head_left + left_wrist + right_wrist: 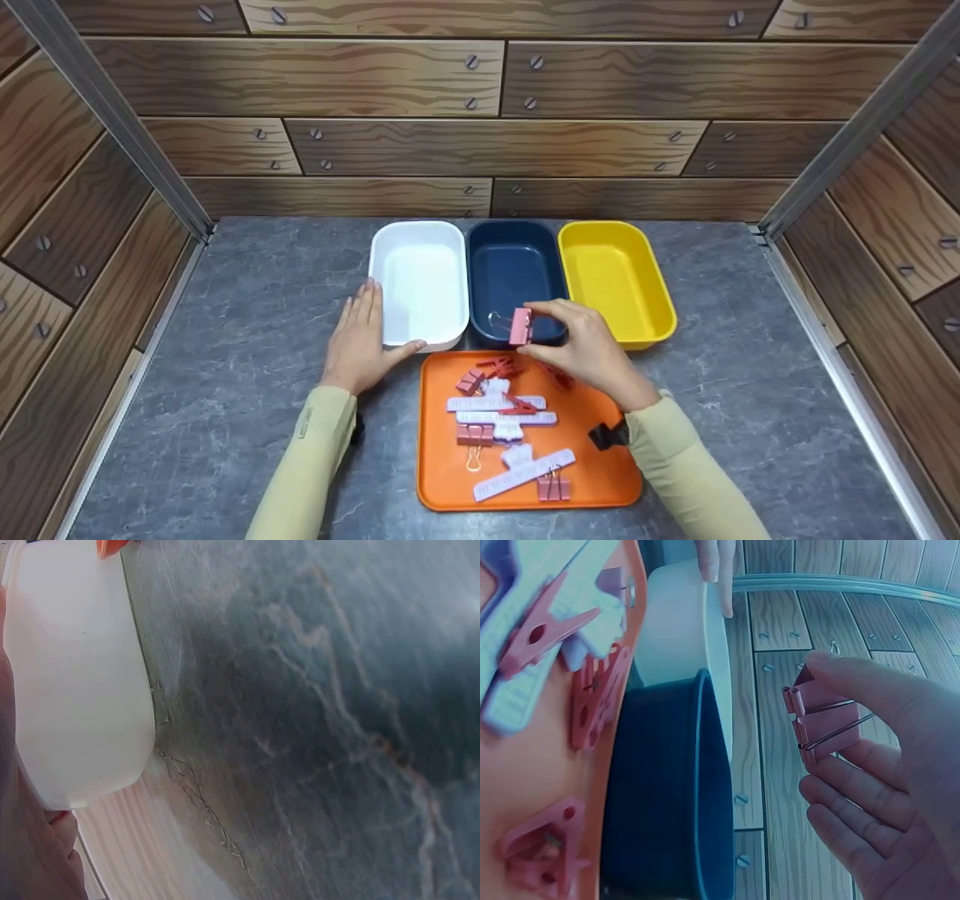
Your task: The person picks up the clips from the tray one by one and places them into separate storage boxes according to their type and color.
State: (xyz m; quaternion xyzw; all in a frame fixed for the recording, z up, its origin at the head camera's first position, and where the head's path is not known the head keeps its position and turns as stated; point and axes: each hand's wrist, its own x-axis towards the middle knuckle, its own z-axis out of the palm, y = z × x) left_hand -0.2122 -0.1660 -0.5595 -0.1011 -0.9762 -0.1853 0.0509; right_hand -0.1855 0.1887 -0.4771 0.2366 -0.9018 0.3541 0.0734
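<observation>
A pink binder clip (520,327) is pinched between the thumb and fingers of my right hand (589,346), over the near end of the dark blue bin (517,259). The right wrist view shows the same binder clip (829,716) with its wire handles. My left hand (361,341) rests against the left side and near corner of the white bin (420,285), fingers straight and thumb along the front. On the orange tray (600,476) lie pink binder clips (475,435), red clothespins (521,405) and white-lilac long bag clips (525,475).
The yellow bin (619,281) stands right of the blue one, the three bins side by side behind the tray. All stand on a grey marbled table (247,337). Wood-patterned walls (390,79) enclose the back and both sides.
</observation>
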